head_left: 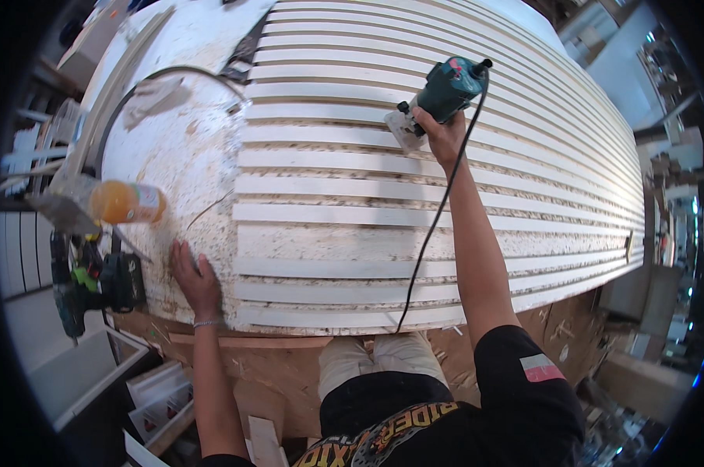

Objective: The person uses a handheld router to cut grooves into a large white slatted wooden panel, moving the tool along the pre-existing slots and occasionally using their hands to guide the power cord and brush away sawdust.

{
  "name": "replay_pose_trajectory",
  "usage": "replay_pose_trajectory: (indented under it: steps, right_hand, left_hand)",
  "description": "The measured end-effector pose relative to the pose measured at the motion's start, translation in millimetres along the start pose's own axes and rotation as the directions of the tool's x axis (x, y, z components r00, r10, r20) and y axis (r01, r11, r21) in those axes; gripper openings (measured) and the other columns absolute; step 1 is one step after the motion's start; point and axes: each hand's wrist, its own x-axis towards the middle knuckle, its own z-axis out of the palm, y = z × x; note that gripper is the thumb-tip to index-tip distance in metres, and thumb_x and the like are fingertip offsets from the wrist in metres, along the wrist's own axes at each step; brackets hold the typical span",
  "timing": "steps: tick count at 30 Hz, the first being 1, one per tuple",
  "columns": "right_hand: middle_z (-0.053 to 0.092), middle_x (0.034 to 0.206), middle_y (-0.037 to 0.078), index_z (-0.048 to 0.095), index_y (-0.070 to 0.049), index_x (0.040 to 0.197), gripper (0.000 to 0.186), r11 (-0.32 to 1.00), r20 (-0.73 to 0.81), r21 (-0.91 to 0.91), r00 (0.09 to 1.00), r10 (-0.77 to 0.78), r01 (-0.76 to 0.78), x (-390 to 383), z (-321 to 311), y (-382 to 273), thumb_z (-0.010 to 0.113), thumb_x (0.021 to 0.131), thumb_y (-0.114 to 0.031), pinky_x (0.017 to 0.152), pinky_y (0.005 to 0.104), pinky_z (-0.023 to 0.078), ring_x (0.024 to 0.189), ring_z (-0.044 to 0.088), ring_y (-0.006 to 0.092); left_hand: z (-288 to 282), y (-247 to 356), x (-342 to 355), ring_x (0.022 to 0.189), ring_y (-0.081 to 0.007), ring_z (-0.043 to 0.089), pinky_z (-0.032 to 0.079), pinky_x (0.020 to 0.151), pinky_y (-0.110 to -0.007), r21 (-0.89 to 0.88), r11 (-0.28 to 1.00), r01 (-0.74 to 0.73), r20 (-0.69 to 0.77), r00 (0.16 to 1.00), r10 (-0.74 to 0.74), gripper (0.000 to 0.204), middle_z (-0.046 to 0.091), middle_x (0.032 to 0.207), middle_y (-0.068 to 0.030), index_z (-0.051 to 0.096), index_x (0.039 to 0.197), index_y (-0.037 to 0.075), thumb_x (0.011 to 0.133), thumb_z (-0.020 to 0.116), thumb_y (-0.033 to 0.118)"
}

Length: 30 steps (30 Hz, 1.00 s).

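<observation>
My right hand (pixel 441 138) grips a dark green trim router (pixel 450 89) with a clear base, held out over the far middle of the slats. From the top of the tool a black power cord (pixel 438 218) runs back along my right arm toward the near edge. White slats (pixel 329 184) lie side by side across the worktable, with dark gaps and sawdust between them. My left hand (pixel 195 276) rests flat on the table's bare left part (pixel 173 253), fingers stretched out and holding nothing. Just beyond it is a bottle of orange drink (pixel 130 201).
A green cordless drill (pixel 87 284) is at the table's left edge. Farther back lie a pale glove or cloth (pixel 156 100) and a curved dark strip (pixel 122 97). White boards and boxes (pixel 161 401) stand on the floor at lower left. Offcuts litter the brown floor (pixel 282 373).
</observation>
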Motion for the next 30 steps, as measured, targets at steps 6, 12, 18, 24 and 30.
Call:
replay_pose_trajectory:
  steps: [6,12,18,24,30]
  right_hand:
    - [0.07,0.108,0.009,0.058,0.001,0.126,0.049,0.999,-0.064,0.011,0.997,0.049,-0.049,-0.2,-60.3,4.6,0.083,0.085,-0.009,0.083,0.0339,0.057,0.096,0.067,0.0167]
    - [0.071,0.103,0.007,0.064,0.001,0.12,0.046,0.999,-0.23,-0.032,0.973,0.009,-0.016,-3.4,-118.2,0.8,0.085,0.085,-0.019,0.078,0.0325,0.056,0.09,0.067,0.0145]
    - [0.07,0.105,0.007,0.061,0.0,0.122,0.049,0.999,-0.324,-0.036,0.946,-0.014,0.003,-9.5,-168.7,-2.5,0.085,0.084,-0.018,0.079,0.0323,0.056,0.091,0.067,0.0144]
    - [0.068,0.102,0.006,0.057,-0.003,0.124,0.052,0.999,-0.383,-0.025,0.923,-0.035,0.028,-6.3,-217.2,-5.1,0.086,0.083,-0.017,0.079,0.0337,0.057,0.091,0.066,0.0152]
    - [0.071,0.103,0.008,0.052,-0.003,0.127,0.06,0.996,-0.465,-0.081,0.885,-0.006,-0.035,-13.7,-279.4,3.9,0.086,0.079,-0.02,0.082,0.0321,0.058,0.094,0.069,0.0152]
  left_hand:
    - [-1.7,-2.6,22.7,0.138,-0.0337,0.054,0.04,0.117,-0.042,-0.316,0.912,0.261,0.021,0.963,-0.269,0.041,0.058,0.147,-0.0224,0.058,0.139,-0.005,0.11,0.055,0.024]
    - [0.6,154.7,68.4,0.133,-0.0318,0.058,0.042,0.114,-0.041,-0.376,0.926,-0.02,-0.086,0.996,-0.013,0.036,0.063,0.142,-0.0194,0.06,0.138,-0.003,0.109,0.057,0.018]
    - [66.1,309.3,95.7,0.132,-0.0327,0.058,0.043,0.113,-0.043,-0.463,0.833,-0.301,0.026,0.935,0.353,0.036,0.064,0.138,-0.0185,0.061,0.138,0.001,0.106,0.061,0.018]
    - [145.4,389.9,106.4,0.141,-0.0366,0.048,0.035,0.119,-0.049,-0.293,0.799,-0.525,0.059,0.824,0.563,0.045,0.053,0.15,-0.0193,0.057,0.143,0.005,0.106,0.06,0.03]
    - [160.2,401.0,97.5,0.149,-0.035,0.039,0.026,0.125,-0.052,-0.116,0.802,-0.585,0.147,0.789,0.597,0.051,0.046,0.158,-0.0177,0.051,0.151,0.009,0.108,0.053,0.036]
